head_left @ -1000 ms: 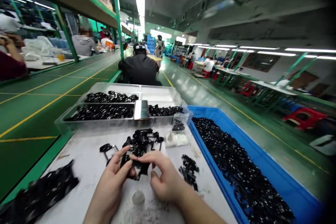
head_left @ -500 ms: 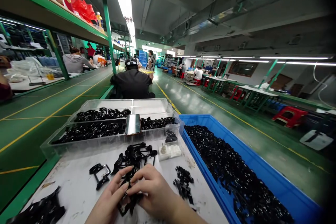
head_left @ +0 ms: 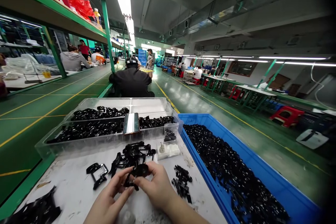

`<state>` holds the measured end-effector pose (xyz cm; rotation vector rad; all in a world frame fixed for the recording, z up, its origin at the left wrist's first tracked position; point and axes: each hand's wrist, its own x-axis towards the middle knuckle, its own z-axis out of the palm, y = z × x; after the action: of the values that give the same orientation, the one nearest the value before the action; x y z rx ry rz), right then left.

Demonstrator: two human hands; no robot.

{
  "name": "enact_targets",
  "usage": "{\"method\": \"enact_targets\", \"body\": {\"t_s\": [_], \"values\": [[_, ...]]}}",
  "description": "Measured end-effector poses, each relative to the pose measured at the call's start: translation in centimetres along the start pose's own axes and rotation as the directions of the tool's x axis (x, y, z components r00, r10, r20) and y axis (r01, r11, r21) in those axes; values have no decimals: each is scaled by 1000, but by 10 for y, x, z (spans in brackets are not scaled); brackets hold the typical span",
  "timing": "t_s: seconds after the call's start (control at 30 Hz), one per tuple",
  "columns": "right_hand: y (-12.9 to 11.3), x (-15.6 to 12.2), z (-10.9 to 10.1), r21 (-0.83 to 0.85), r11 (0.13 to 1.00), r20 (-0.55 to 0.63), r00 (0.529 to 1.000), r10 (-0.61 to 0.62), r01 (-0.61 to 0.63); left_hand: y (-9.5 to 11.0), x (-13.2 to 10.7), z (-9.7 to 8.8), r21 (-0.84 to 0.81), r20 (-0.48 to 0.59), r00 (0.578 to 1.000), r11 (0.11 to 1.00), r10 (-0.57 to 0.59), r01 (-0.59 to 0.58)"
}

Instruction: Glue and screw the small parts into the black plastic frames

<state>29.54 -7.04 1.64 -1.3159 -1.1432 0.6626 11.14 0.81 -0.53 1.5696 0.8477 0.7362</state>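
My left hand (head_left: 110, 196) and my right hand (head_left: 154, 189) meet over the white workbench (head_left: 63, 189), pinching a black moulded plastic piece (head_left: 138, 173) between their fingertips. Just beyond them lies a tangled heap of black plastic parts (head_left: 133, 154). A black rectangular buckle (head_left: 96, 176) rests left of my left hand. To the right of my right hand sits a small pile of black parts (head_left: 182, 183). A larger black heap (head_left: 36, 210) lies at the bench's near left corner.
A clear divided tray (head_left: 105, 136) holds black parts and a phone (head_left: 131, 123). A blue crate (head_left: 210, 136) full of black parts stands to the right. A small clear cup (head_left: 170, 134) sits on the bench's far edge. A seated person in black (head_left: 130, 82) works beyond the tray.
My view has swung from tilted to nearly level. My hands have drawn closer together, and the black piece between them now looks shorter and more compact.
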Motion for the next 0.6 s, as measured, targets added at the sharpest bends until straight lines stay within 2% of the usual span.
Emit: {"method": "enact_targets", "body": {"t_s": [0.07,0.17,0.23,0.33,0.4,0.47,0.6], "values": [[0,-1,4,83,992,23,996,90,-92,-1,-2,3,40,1,1000,999,14,-14],[0,1,9,221,957,12,982,190,-187,10,-9,15,-71,-86,996,997,6,-12],[1,3,10,258,946,18,980,200,-198,20,-14,22,-147,-142,990,989,-5,-16],[1,2,9,247,949,52,981,189,-196,32,-19,27,-194,-150,989,980,6,-36],[0,-1,7,240,947,76,977,201,-213,35,-20,25,-200,-98,995,979,27,-46],[0,-4,4,228,947,100,973,210,-228,32,-20,20,-164,-1,998,984,68,-68],[2,-6,0,173,958,157,967,203,-229,23,-16,8,58,179,969,982,169,-182]]}}
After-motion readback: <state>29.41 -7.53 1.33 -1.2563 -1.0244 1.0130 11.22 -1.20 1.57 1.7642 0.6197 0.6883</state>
